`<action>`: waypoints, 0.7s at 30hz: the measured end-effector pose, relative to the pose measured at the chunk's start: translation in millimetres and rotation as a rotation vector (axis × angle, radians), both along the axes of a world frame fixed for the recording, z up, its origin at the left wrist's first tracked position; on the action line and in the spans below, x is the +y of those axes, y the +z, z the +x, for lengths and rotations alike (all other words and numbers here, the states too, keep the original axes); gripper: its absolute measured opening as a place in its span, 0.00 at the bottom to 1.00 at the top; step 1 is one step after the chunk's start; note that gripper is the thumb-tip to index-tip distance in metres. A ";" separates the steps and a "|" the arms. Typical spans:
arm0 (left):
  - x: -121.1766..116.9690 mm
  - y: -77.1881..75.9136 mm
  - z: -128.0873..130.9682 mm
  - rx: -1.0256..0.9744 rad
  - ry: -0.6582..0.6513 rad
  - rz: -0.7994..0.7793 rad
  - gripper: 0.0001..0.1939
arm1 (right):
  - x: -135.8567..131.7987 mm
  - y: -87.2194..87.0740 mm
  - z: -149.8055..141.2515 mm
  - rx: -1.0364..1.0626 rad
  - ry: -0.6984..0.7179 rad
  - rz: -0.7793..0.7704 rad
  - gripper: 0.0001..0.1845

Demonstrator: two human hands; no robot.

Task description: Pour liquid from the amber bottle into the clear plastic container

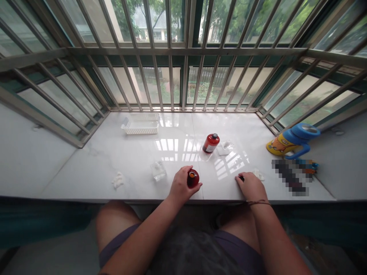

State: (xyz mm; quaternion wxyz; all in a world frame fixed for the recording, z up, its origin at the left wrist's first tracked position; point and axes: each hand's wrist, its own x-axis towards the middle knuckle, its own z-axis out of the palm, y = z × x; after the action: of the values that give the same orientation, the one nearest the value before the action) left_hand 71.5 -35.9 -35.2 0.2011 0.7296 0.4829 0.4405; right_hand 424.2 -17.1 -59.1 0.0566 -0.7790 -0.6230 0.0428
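Observation:
My left hand (181, 184) is wrapped round an uncapped red bottle (194, 178) near the front edge of the ledge; its round mouth faces up at me. Further right, my right hand (252, 185) pinches a small black cap (241, 178) just at the white surface. Behind and between the hands stands a second red bottle (211, 144) with a dark cap on and a pale label. A clear, boxy container (158, 170) sits left of my left hand. Crumpled white tissue (259, 175) lies partly hidden beside my right hand.
A white perforated basket (140, 125) is at the back left. Another crumpled tissue (117, 180) lies front left. A small clear container (226, 147) is beside the capped bottle. A blue and yellow flask (292, 140) leans at the right, near a blurred-out patch. Metal bars (186, 52) line the window.

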 end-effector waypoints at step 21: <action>1.0 5.4 -134.4 0.138 0.549 -0.140 0.51 | 1.1 -6.7 2.4 0.055 0.131 0.233 0.19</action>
State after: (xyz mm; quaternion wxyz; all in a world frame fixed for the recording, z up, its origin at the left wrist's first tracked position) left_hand -62.9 -34.9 -29.8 0.0909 0.5844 0.7039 0.3934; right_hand 426.6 -16.0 -65.7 0.1606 -0.7234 -0.6714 -0.0049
